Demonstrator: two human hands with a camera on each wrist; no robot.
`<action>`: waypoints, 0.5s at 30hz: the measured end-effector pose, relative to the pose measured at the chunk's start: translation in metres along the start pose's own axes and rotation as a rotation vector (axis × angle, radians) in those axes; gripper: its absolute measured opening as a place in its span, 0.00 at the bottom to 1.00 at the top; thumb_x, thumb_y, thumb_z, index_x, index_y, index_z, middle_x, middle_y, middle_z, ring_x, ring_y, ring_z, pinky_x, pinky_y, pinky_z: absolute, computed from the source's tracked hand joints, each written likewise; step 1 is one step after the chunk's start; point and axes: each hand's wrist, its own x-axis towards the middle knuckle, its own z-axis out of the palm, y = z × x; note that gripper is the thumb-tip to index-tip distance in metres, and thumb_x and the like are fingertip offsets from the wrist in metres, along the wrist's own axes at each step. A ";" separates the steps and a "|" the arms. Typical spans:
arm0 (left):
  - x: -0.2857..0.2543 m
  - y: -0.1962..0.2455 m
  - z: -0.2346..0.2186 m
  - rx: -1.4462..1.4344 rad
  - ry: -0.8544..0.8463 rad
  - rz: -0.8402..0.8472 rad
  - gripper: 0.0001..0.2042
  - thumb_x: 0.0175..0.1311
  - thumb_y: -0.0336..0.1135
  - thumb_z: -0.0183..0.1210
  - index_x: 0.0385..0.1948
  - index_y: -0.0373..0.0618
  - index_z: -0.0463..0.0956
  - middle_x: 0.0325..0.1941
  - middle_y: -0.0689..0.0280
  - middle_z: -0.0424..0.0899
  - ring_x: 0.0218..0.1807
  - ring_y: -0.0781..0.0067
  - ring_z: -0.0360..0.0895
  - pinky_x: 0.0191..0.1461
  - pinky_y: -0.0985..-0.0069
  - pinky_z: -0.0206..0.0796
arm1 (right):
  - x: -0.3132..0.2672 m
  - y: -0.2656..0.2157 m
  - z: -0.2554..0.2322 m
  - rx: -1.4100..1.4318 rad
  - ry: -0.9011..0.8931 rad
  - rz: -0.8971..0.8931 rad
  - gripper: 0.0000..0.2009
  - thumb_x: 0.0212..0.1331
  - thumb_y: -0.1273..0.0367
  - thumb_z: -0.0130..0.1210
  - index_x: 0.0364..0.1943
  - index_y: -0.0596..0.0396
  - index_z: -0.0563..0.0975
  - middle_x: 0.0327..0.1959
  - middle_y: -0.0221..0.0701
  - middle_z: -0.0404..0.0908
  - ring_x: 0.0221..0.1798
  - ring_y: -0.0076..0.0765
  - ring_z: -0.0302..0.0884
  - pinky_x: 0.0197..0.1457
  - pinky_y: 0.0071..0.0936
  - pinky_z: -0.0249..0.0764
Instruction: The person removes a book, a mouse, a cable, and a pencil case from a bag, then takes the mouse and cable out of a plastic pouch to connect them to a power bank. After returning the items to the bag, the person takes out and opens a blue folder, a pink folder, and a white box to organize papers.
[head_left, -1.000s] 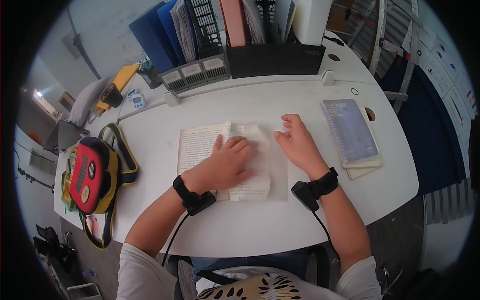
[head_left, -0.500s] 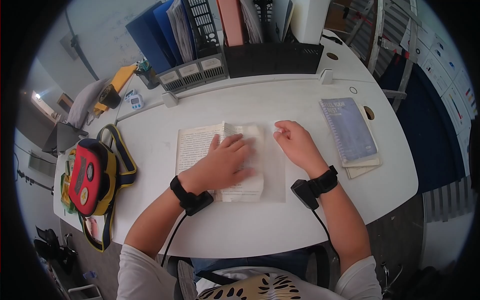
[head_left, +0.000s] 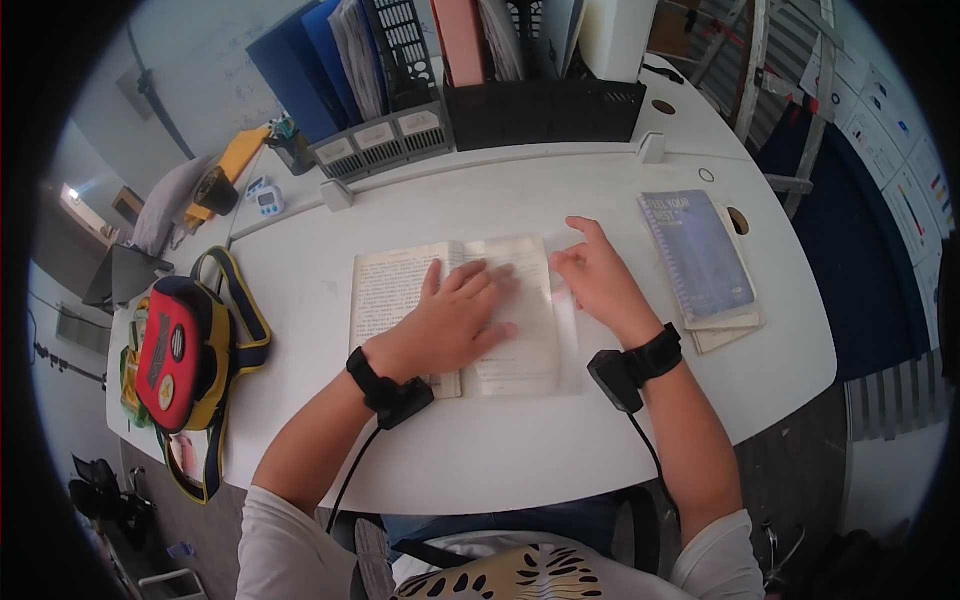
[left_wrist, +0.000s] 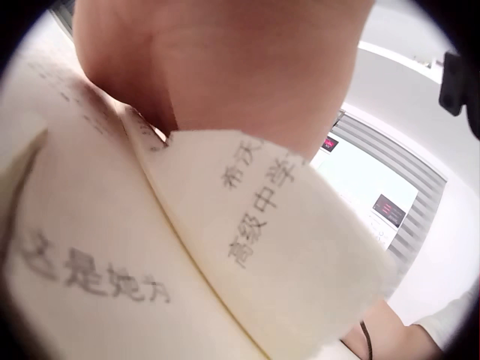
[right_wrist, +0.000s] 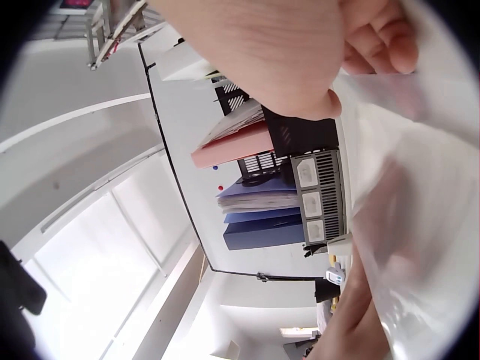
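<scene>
An open book (head_left: 395, 300) with printed Chinese text lies on the white desk, its right-hand pages (head_left: 520, 370) partly lifted. My left hand (head_left: 455, 315) spreads over the middle of the book, fingers straight and a little blurred. In the left wrist view a page corner (left_wrist: 277, 225) curls up below the heel of this hand. A clear plastic cover (right_wrist: 427, 285) stands out past the pages on the right. My right hand (head_left: 600, 285) is at the book's right edge, index finger extended and the other fingers loosely curled close over the plastic.
A purple spiral notebook (head_left: 700, 255) lies on other papers at the right. On the left sits a red and yellow bag (head_left: 175, 350) with straps. File racks (head_left: 545, 115) with folders stand along the back, and a small white timer (head_left: 268, 200) is at the back left.
The right-hand pages have shifted, their edge first moving left, then back right toward the right hand. The right hand's index finger has straightened away from the thumb. The left hand stays over the book.
</scene>
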 end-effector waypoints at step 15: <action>0.002 -0.014 0.003 -0.357 0.154 0.112 0.21 0.75 0.32 0.54 0.68 0.44 0.72 0.72 0.49 0.70 0.77 0.47 0.63 0.83 0.56 0.54 | 0.001 -0.002 -0.006 -0.048 -0.018 0.057 0.29 0.73 0.66 0.59 0.71 0.68 0.64 0.39 0.44 0.86 0.39 0.39 0.87 0.49 0.34 0.81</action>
